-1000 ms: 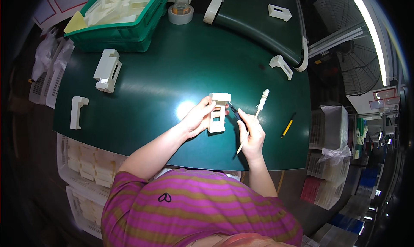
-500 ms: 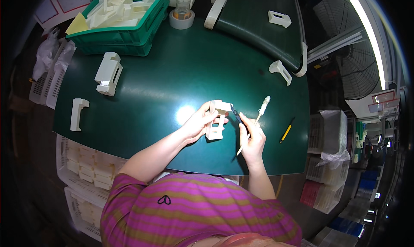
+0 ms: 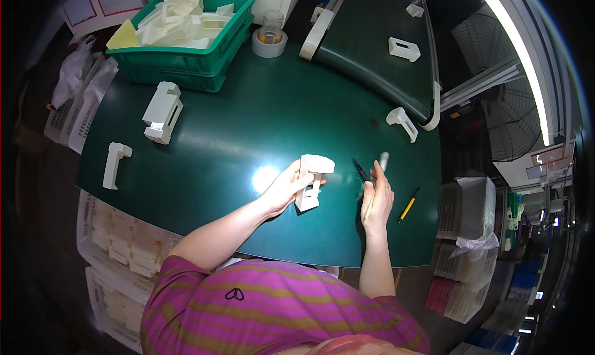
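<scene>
A white plastic frame-like part (image 3: pixel 317 163) with an opening in its side is gripped in my left hand (image 3: pixel 286 186), thumb across its near side. To the right, my right hand (image 3: pixel 377 201) is closed loosely round a thin stick (image 3: pixel 384 161) with a pale wrapped end, its fingers fairly straight. A dark slim tool (image 3: pixel 360 169) lies against the thumb side of that hand; motion blurs it, and whether it is gripped or loose I cannot make out. A yellow and black pen-like tool (image 3: pixel 407 208) lies just right of my right hand.
At the left of the green table (image 3: pixel 223 144) are a white housing (image 3: pixel 162 113) and a slim white piece (image 3: pixel 116 166). A green crate (image 3: pixel 180 63) of white parts stands behind, beside a tape roll (image 3: pixel 269 45). A conveyor (image 3: pixel 365 51) carries white pieces; a bracket (image 3: pixel 403 124) lies by its end.
My right hand has drawn away from the white part, to the right, and its fingers have straightened. The dark tool's tip no longer meets the part. My left hand has tilted the part slightly.
</scene>
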`<action>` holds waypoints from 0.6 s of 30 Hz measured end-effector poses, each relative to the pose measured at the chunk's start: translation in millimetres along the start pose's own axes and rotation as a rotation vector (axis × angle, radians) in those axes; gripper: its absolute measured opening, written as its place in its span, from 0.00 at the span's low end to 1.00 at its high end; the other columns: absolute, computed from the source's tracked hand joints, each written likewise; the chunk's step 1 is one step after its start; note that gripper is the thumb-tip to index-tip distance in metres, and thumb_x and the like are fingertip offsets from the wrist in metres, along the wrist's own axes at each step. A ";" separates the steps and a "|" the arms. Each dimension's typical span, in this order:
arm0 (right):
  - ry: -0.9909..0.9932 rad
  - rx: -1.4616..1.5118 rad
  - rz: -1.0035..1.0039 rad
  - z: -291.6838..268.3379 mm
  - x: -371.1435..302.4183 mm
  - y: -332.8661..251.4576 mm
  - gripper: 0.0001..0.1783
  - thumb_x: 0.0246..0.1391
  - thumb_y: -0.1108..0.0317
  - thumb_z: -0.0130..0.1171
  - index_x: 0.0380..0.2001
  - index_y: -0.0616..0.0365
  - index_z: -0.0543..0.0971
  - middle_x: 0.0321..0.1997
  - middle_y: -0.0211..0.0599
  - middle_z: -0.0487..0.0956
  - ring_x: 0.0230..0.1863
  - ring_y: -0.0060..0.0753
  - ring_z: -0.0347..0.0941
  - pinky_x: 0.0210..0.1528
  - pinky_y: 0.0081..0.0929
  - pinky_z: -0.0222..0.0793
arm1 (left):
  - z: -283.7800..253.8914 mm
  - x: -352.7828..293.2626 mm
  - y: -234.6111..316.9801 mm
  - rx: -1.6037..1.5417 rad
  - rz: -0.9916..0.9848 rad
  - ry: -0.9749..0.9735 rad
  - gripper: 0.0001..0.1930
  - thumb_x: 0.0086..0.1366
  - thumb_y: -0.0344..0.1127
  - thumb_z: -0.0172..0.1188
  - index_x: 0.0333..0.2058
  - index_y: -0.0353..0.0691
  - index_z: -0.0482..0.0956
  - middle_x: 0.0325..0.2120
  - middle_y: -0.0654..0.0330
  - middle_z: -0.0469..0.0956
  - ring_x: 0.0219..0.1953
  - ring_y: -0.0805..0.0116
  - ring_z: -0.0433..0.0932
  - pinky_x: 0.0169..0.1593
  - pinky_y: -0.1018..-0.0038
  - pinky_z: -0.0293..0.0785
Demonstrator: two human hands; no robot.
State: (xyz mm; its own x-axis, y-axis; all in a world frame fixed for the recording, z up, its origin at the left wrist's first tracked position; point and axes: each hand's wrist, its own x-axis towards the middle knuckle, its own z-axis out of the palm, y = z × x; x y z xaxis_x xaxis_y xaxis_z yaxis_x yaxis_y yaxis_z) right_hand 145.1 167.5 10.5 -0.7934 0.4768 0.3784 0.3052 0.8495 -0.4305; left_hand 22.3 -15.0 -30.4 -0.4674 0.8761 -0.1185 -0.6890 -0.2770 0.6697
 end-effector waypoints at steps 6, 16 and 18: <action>-0.031 0.854 -0.246 8.1 -16.0 -60.9 0.20 0.63 0.58 0.40 0.32 0.65 0.73 0.30 0.41 0.72 0.31 0.30 0.70 0.32 0.22 0.63 | 2.4 -0.5 -1.6 0.121 0.141 0.062 0.25 0.63 0.33 0.54 0.56 0.38 0.57 0.49 0.60 0.68 0.51 0.70 0.69 0.50 0.74 0.67; 0.159 0.944 -0.089 -1.2 -15.8 -64.0 0.27 0.66 0.59 0.32 0.12 0.58 0.61 0.14 0.34 0.62 0.17 0.21 0.55 0.20 0.19 0.47 | 11.8 -3.9 7.9 0.302 0.258 0.032 0.29 0.57 0.23 0.53 0.57 0.38 0.57 0.50 0.60 0.66 0.53 0.73 0.65 0.55 0.74 0.62; 0.006 1.000 -0.081 -2.3 -23.1 -66.1 0.27 0.65 0.60 0.33 0.13 0.59 0.63 0.14 0.34 0.63 0.17 0.21 0.57 0.20 0.18 0.48 | 8.7 -6.8 -0.6 0.240 0.273 0.014 0.29 0.56 0.23 0.53 0.57 0.38 0.57 0.50 0.59 0.66 0.53 0.72 0.65 0.55 0.74 0.62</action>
State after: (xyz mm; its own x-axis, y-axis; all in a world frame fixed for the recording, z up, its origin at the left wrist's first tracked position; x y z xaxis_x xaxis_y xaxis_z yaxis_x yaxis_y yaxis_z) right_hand 144.6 100.9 32.1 -0.7885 0.4295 0.4403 -0.3351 0.3003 -0.8931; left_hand 30.7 -17.3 -23.6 -0.6246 0.7769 0.0793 -0.3894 -0.3979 0.8307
